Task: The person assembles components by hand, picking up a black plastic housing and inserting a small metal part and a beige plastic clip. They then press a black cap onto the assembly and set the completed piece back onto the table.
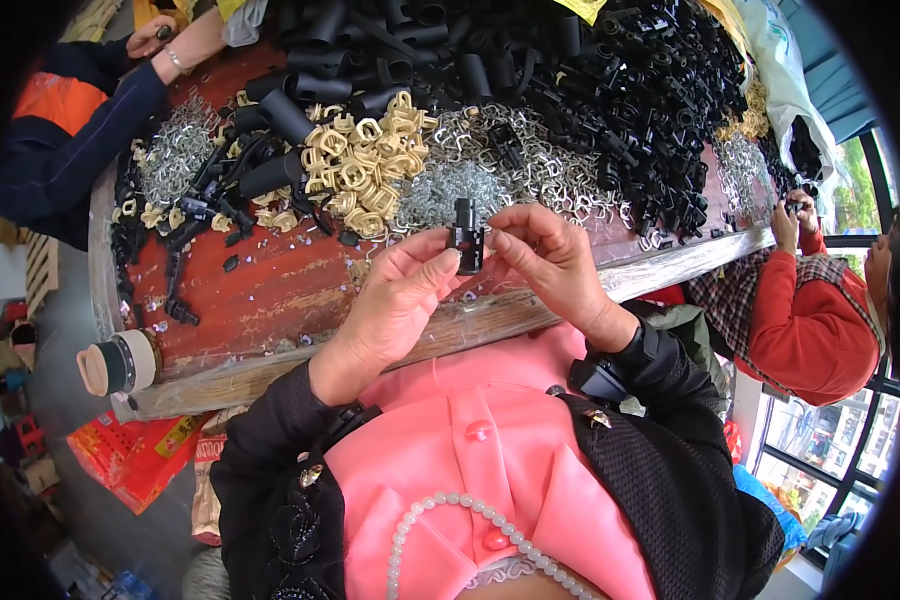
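Above the near edge of the table, my left hand grips a small black plastic fitting upright between thumb and fingers. It has a narrow top and a wider, notched body. My right hand is closed at the fitting's right side, thumb and index finger pinched together. Whatever lies in that pinch is too small to make out. Just beyond my hands are a heap of small silvery springs, a pile of beige plastic pieces and bent metal clips.
Black plastic parts cover the far side of the red table, with black tubes among them. A lidded cup stands at the near left corner. Co-workers sit at left, in a dark sleeve, and right, in a red sleeve.
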